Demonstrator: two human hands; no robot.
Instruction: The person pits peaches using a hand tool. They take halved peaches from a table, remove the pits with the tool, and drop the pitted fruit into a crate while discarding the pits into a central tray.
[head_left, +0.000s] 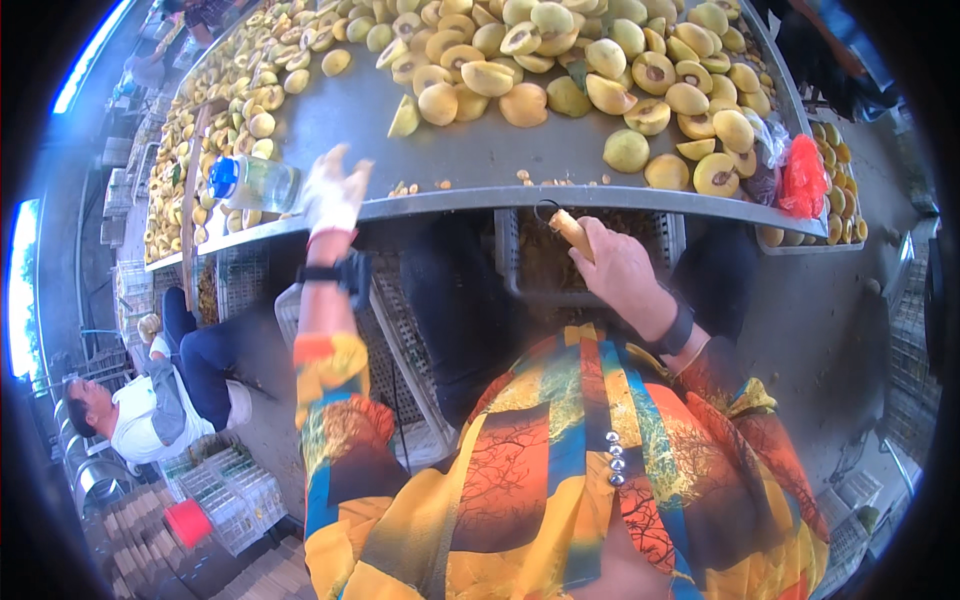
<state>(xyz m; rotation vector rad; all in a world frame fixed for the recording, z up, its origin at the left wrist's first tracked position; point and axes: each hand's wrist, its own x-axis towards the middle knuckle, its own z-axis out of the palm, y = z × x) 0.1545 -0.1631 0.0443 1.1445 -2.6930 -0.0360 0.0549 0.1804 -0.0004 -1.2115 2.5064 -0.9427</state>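
From where I'm standing, the worker's R hand (625,275) is just this side of the table's front edge, fingers clenched round the wooden handle (573,236) of a small tool w/ a dark curved metal loop (545,208) at its tip, handle tilted up & to the L, over a grey crate (508,262) w/ brownish bits in it. L hand (333,192), in a whitish glove, is up at the table's front edge; it's blurred, but fingers look loose & parted, approx. pointing away from the body. Can't tell if it touches the bottle (268,187) lying just to its L, blue cap outward. Halved yellow fruit (487,78) is heaped across the far side of the metal table (335,115) & down its R end, some cut face up, others skin up, w/ more along the L end by a wooden strip (190,190). A few small pale bits (523,175) sit near the front edge, btwn the hands. At the R corner: a red plastic bag (803,178), w/ a clear bag (772,138) next to it. Off to the L, a co-worker (150,415) in a white top sits near stacked crates (240,500).
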